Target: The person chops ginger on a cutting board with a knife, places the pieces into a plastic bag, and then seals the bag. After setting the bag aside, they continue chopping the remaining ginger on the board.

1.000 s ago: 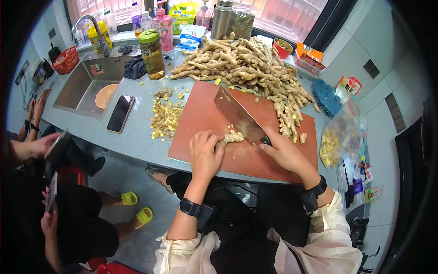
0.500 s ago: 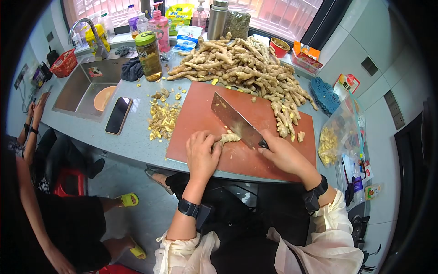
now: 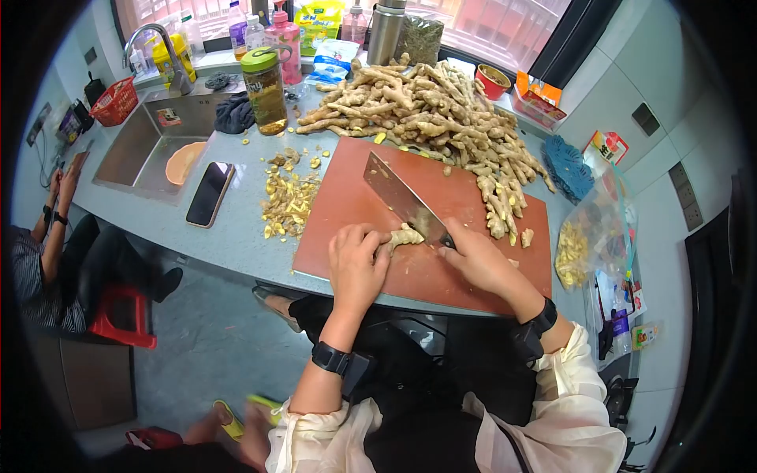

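My left hand (image 3: 359, 264) has its fingers curled on a knob of ginger (image 3: 405, 235), pressing it to the reddish-brown cutting board (image 3: 335, 189). In my right hand (image 3: 478, 258) is the black handle of a cleaver (image 3: 400, 194). Its broad blade slants away to the upper left, and the heel end is right at the free end of the ginger. A large heap of ginger roots (image 3: 426, 110) covers the counter behind the board and spills onto its far right corner. Left of the board lie ginger trimmings (image 3: 288, 201).
A phone (image 3: 210, 195) lies between the trimmings and the sink (image 3: 130, 162). Behind them stands a tea bottle (image 3: 265, 94). A plastic bag of ginger pieces (image 3: 574, 252) is at the right. Another person (image 3: 47, 260) sits at the far left; someone's feet in yellow slippers (image 3: 230, 422) show below.
The cleaver's heel has shifted slightly toward the ginger's end, and the view has moved a little. The nearer person at lower left has moved mostly out of view.
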A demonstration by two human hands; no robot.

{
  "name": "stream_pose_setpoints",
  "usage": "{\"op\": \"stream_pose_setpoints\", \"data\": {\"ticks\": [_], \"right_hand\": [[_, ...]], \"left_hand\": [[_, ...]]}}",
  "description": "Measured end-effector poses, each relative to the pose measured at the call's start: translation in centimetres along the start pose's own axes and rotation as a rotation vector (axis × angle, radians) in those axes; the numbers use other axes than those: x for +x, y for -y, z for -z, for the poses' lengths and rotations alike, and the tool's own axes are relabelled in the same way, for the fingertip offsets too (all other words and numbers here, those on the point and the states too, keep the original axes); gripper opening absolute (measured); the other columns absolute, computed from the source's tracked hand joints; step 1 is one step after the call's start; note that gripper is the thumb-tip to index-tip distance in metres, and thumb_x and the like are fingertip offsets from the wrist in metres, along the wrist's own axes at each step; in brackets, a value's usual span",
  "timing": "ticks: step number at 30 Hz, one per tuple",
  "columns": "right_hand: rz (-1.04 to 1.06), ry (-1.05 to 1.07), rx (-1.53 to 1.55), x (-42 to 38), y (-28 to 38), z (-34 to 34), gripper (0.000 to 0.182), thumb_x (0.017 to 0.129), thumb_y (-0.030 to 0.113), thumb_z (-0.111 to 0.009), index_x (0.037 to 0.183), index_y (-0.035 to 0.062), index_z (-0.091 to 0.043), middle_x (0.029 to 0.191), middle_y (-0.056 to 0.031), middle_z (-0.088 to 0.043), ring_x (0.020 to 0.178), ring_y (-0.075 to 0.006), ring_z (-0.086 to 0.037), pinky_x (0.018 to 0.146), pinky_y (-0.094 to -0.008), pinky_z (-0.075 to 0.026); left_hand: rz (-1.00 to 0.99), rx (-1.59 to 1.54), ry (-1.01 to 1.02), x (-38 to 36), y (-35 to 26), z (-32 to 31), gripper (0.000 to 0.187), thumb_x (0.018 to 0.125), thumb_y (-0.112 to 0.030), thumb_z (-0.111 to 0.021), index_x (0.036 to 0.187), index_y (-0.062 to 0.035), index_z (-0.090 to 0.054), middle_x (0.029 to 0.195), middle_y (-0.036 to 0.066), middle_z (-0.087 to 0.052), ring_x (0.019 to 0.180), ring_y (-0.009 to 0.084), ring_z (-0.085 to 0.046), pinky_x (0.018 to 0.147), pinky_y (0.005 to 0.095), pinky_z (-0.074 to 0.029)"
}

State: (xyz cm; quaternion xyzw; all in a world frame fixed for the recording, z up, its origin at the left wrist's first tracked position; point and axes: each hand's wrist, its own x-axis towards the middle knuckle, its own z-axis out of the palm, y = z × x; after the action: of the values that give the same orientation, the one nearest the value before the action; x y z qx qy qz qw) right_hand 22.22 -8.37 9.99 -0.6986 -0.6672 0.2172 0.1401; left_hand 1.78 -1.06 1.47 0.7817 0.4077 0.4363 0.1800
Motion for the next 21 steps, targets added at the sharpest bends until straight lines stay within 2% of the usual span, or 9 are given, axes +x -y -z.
{"op": "stream_pose_setpoints", "data": {"ticks": [3, 9, 11, 12, 14, 17, 19, 21], "right_hand": [[0.067, -0.020, 0.092, -0.3, -0.7, 0.4, 0.028, 0.095, 0.016, -0.060, 0.112, 0.0015, -0.044, 0.104, -0.0295, -0.061, 0.101, -0.0485, -0.058, 0.084, -0.0528, -0.045], [0.013, -0.021, 0.134, -2.1, 0.9, 2.7, 0.032, 0.095, 0.016, -0.060, 0.120, 0.0019, -0.046, 0.104, -0.0283, -0.061, 0.102, -0.0479, -0.058, 0.084, -0.0500, -0.045], [0.019, -0.004, 0.102, -2.4, 0.6, 2.7, 0.036, 0.096, 0.016, -0.061, 0.127, 0.0022, -0.049, 0.106, -0.0221, -0.062, 0.102, -0.0401, -0.060, 0.088, -0.0436, -0.046], [0.020, -0.005, 0.102, -2.4, 0.6, 2.6, 0.036, 0.096, 0.016, -0.061, 0.127, 0.0022, -0.049, 0.106, -0.0221, -0.062, 0.102, -0.0401, -0.060, 0.088, -0.0436, -0.046], [0.056, -0.012, 0.100, -2.4, 0.5, 2.5, 0.033, 0.095, 0.016, -0.061, 0.121, 0.0017, -0.046, 0.104, -0.0288, -0.062, 0.102, -0.0476, -0.059, 0.086, -0.0505, -0.046], [0.035, 0.005, 0.091, -2.4, 0.5, 2.2, 0.033, 0.095, 0.016, -0.060, 0.121, 0.0017, -0.046, 0.105, -0.0290, -0.062, 0.102, -0.0476, -0.059, 0.086, -0.0507, -0.046], [0.021, 0.013, 0.098, -2.3, 0.3, 1.9, 0.033, 0.095, 0.016, -0.060, 0.121, 0.0019, -0.046, 0.105, -0.0289, -0.062, 0.103, -0.0475, -0.059, 0.086, -0.0504, -0.046], [0.004, 0.022, 0.104, -2.3, 0.2, 2.0, 0.033, 0.095, 0.017, -0.060, 0.121, 0.0021, -0.046, 0.106, -0.0289, -0.062, 0.103, -0.0475, -0.059, 0.086, -0.0501, -0.046]], "left_hand": [[0.010, -0.002, 0.011, 0.1, 0.0, 0.0, 0.013, 0.082, -0.018, -0.073, 0.092, -0.0106, -0.072, 0.102, 0.005, -0.062, 0.108, 0.0269, -0.056, 0.096, 0.0420, -0.039], [0.015, -0.013, 0.016, -0.1, 0.1, -0.1, 0.013, 0.082, -0.019, -0.073, 0.092, -0.0103, -0.072, 0.102, 0.005, -0.062, 0.107, 0.0269, -0.056, 0.097, 0.0424, -0.039], [0.010, -0.010, 0.008, 0.0, 0.0, -0.1, 0.013, 0.082, -0.019, -0.073, 0.092, -0.0102, -0.072, 0.102, 0.005, -0.062, 0.107, 0.0269, -0.056, 0.097, 0.0423, -0.039], [0.013, -0.011, 0.009, 0.0, -0.1, 0.0, 0.012, 0.082, -0.018, -0.073, 0.091, -0.0101, -0.072, 0.102, 0.005, -0.062, 0.107, 0.0270, -0.056, 0.097, 0.0423, -0.039], [0.016, -0.010, 0.010, 0.0, -0.2, 0.1, 0.012, 0.082, -0.018, -0.073, 0.091, -0.0101, -0.072, 0.102, 0.005, -0.062, 0.108, 0.0271, -0.056, 0.097, 0.0423, -0.039], [0.016, 0.000, 0.008, 0.0, -0.1, 0.0, 0.012, 0.082, -0.018, -0.073, 0.091, -0.0101, -0.072, 0.102, 0.005, -0.062, 0.108, 0.0274, -0.056, 0.097, 0.0422, -0.039], [-0.013, 0.018, -0.017, 0.0, 0.1, -0.1, 0.013, 0.080, -0.018, -0.074, 0.092, -0.0110, -0.073, 0.100, 0.005, -0.063, 0.104, 0.0267, -0.057, 0.091, 0.0405, -0.040], [-0.001, 0.011, -0.002, 0.0, 0.1, -0.1, 0.013, 0.081, -0.018, -0.074, 0.091, -0.0106, -0.072, 0.101, 0.005, -0.063, 0.105, 0.0272, -0.057, 0.093, 0.0413, -0.040]]}}
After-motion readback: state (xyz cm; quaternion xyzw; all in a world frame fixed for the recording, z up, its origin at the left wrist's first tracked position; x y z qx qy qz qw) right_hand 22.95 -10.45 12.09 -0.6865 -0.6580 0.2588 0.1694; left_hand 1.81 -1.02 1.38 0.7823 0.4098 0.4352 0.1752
